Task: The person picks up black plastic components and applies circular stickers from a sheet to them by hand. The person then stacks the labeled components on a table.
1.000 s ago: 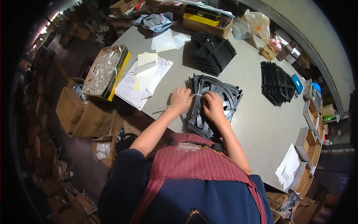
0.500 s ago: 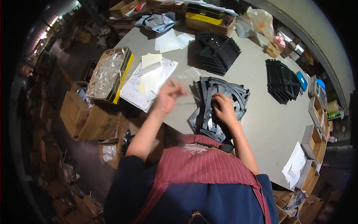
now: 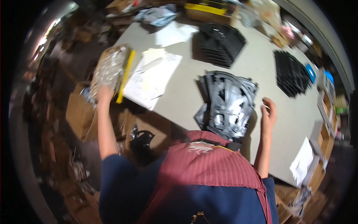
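My left hand (image 3: 105,93) is at the near end of a box of crumpled clear plastic (image 3: 112,65); its fingers are blurred and lost against the plastic. Above the table, just right of the black parts, my right hand (image 3: 269,112) has half-curled fingers, a gap by the thumb and nothing plainly held. In front of my apron lie glossy black slotted plastic parts (image 3: 229,100), overlapping, with neither hand touching them. Behind them stands a stack of similar black parts (image 3: 220,43).
Another black stack (image 3: 291,72) stands at the right, beside a blue object (image 3: 310,72). Papers (image 3: 154,76) lie near the plastic-filled box. Small open cardboard trays (image 3: 325,140) line the right edge, and a cardboard box (image 3: 80,114) sits below left.
My left hand has moved left from near the black parts to the box of plastic. My right hand has let go of the black parts and shifted right. The view has tilted slightly.
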{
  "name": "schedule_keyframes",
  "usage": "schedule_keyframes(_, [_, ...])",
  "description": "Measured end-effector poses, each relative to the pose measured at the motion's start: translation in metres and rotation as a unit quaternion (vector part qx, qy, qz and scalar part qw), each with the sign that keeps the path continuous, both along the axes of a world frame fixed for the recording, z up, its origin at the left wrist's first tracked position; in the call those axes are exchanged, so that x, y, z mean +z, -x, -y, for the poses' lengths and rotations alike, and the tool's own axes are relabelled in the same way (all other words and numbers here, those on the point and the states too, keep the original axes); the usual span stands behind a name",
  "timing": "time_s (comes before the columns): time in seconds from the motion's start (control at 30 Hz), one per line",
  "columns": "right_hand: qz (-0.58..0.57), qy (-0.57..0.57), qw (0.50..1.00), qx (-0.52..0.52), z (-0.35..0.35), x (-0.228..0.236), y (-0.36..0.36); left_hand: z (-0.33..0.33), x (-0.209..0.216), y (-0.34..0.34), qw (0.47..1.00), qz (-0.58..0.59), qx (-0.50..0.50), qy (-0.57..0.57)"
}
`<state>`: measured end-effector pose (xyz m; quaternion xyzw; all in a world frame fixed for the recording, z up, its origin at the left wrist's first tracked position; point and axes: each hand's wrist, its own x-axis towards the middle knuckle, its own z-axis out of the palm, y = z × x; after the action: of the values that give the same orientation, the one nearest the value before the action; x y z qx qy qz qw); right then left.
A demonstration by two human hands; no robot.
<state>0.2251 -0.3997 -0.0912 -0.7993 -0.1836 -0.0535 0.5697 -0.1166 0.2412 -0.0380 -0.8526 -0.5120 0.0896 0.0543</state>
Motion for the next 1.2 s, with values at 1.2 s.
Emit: schedule_keyframes(1.2, [-0.129,-0.033,0.954,-0.270,0.176,-0.064,-0.036,0.294,-0.046,-0.209,0.535,0.463,0.005,0.707])
